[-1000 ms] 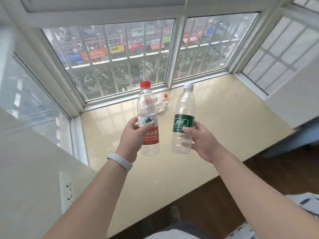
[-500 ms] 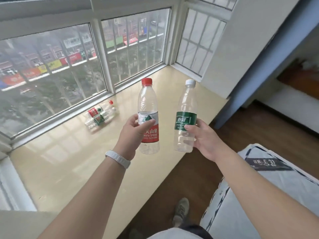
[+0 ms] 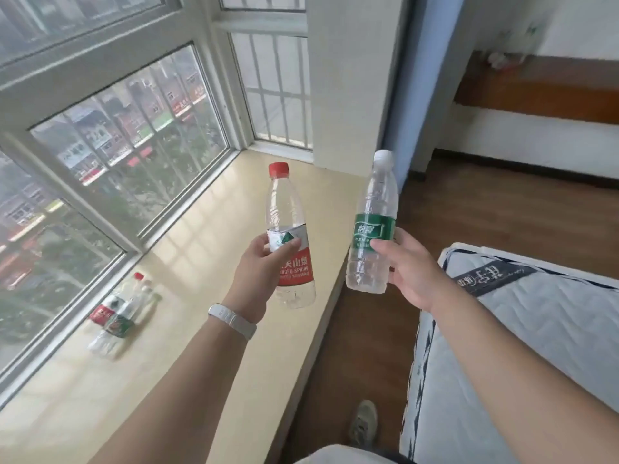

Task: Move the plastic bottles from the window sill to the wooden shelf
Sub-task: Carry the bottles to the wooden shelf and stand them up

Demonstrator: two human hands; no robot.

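Red-label bottle (image 3: 296, 267) near upright, cap up, in my left hand (image 3: 254, 272), fingers and thumb wrapped round label band. Green-label bottle (image 3: 373, 226) upright, cap leaning slightly right, gripped at label by my right hand (image 3: 412, 272), thumb in front. Both are in air by right edge of window sill (image 3: 201, 236). Wooden shelf (image 3: 536, 92) looks far right; right hand nearer it. Two more bottles (image 3: 117, 316) lie flat on sill, near left, by glass.

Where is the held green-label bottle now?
In the head view, the right hand grips the green-label bottle, right of the red-label bottle in the left hand, over the floor beside the window sill.
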